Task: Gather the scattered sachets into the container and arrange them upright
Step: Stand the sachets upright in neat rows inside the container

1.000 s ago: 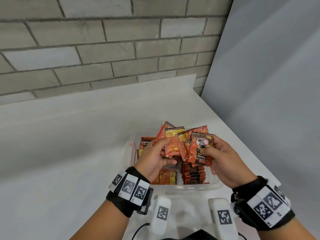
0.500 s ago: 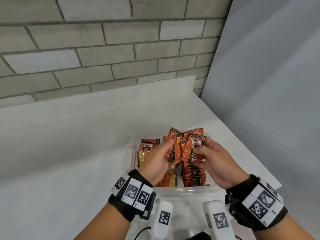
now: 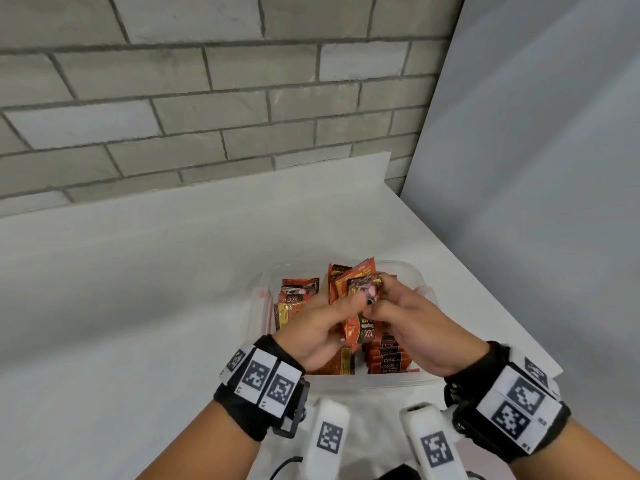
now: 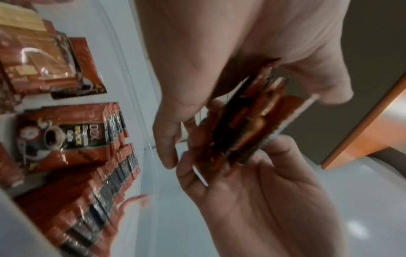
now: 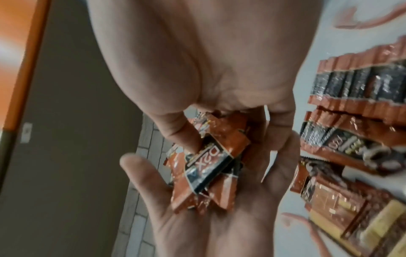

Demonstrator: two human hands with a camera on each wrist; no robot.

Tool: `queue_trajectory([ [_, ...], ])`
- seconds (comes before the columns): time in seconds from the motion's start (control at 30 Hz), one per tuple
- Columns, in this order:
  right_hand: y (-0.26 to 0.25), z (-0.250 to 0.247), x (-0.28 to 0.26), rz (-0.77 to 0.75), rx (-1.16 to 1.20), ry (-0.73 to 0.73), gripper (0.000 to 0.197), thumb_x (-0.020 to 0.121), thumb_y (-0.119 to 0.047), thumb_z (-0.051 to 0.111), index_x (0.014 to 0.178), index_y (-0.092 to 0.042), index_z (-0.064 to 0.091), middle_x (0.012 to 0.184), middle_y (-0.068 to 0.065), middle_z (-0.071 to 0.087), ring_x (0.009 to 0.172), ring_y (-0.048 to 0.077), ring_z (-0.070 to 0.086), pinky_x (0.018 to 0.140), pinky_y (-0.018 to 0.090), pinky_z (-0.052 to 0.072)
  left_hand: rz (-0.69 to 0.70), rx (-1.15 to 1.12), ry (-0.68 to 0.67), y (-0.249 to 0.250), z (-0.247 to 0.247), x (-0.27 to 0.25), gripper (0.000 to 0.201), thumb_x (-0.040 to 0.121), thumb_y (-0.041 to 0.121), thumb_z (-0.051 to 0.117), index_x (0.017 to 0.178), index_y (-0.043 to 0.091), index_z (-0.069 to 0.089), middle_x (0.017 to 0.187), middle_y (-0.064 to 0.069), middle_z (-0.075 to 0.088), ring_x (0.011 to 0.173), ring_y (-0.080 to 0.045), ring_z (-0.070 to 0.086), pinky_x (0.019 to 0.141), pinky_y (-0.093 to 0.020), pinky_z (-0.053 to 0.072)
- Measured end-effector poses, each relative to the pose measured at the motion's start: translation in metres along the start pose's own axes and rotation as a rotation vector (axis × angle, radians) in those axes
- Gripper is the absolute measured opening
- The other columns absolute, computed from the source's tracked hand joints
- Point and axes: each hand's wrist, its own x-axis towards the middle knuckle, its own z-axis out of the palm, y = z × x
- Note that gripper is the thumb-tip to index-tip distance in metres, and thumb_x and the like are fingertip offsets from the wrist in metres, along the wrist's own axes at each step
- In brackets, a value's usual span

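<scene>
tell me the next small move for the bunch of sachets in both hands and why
Probably lower the bunch into the container beside the upright row. Both the left hand and right hand grip it squared together above the container, so it looks ready to stand.

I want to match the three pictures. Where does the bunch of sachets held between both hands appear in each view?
Head: held bunch of sachets, centre, above the clear container.
Left wrist: centre-right, between left hand and right hand.
Right wrist: centre.
Shared landmark: row of upright sachets.
</scene>
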Motion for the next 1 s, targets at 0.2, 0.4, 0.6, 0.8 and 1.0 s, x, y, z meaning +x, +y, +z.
queue_trajectory([
  [0.2, 0.0, -0.008, 0.003, -0.059, -0.935, 0.07, 0.056, 0.089, -0.047, 0.054, 0.14, -0.039, 0.033, 0.146, -0.01, 0.027, 0.136, 0.012, 0.024, 0.113, 0.045, 0.025, -0.034, -0.054, 0.175, -0.003, 0.0, 0.007, 0.056, 0.073, 0.013, 0.061, 0.127, 0.005, 0.049, 0.09, -0.008, 0.065, 0.079, -0.02, 0.064, 0.065, -0.031, 0.052],
  [0.4, -0.008, 0.005, -0.003, -0.277, -0.962, 0.139, 0.112, 0.069, -0.054, 0.076, 0.145, -0.043, -0.005, 0.155, -0.018, -0.009, 0.14, 0.0, -0.006, 0.115, 0.031, 0.008, -0.039, -0.046, 0.215, 0.005, -0.006, 0.009, 0.019, 0.071, 0.006, 0.058, 0.089, 0.004, 0.062, 0.075, -0.012, 0.065, 0.065, -0.023, 0.063, 0.059, -0.03, 0.05],
  [0.6, -0.002, 0.013, 0.003, -0.383, -1.18, 0.063, 0.124, 0.064, -0.044, 0.082, 0.143, -0.04, -0.014, 0.148, -0.002, 0.025, 0.134, 0.006, 0.017, 0.114, 0.035, 0.021, -0.066, -0.09, 0.151, 0.004, 0.005, 0.008, 0.015, 0.068, 0.009, 0.057, 0.061, 0.015, 0.068, 0.059, -0.003, 0.06, 0.054, -0.014, 0.06, 0.051, -0.023, 0.05],
  [0.8, 0.004, 0.007, 0.004, -0.491, -1.191, 0.113, 0.11, 0.063, -0.049, 0.077, 0.15, -0.022, 0.014, 0.136, 0.001, 0.038, 0.127, 0.012, 0.027, 0.107, 0.038, 0.029, -0.05, -0.123, 0.073, 0.002, 0.003, 0.004, 0.012, 0.061, 0.01, 0.068, 0.073, 0.011, 0.071, 0.068, -0.005, 0.066, 0.062, -0.015, 0.066, 0.057, -0.024, 0.053],
  [1.0, -0.003, 0.006, 0.006, -0.396, -1.106, 0.091, 0.112, 0.066, -0.04, 0.082, 0.146, -0.035, 0.003, 0.126, -0.007, 0.044, 0.116, 0.005, 0.036, 0.105, 0.032, 0.034, -0.026, -0.223, 0.068, 0.003, 0.002, 0.003, 0.053, 0.062, 0.044, 0.084, 0.103, 0.012, 0.072, 0.098, -0.011, 0.07, 0.091, -0.021, 0.068, 0.079, -0.032, 0.056],
])
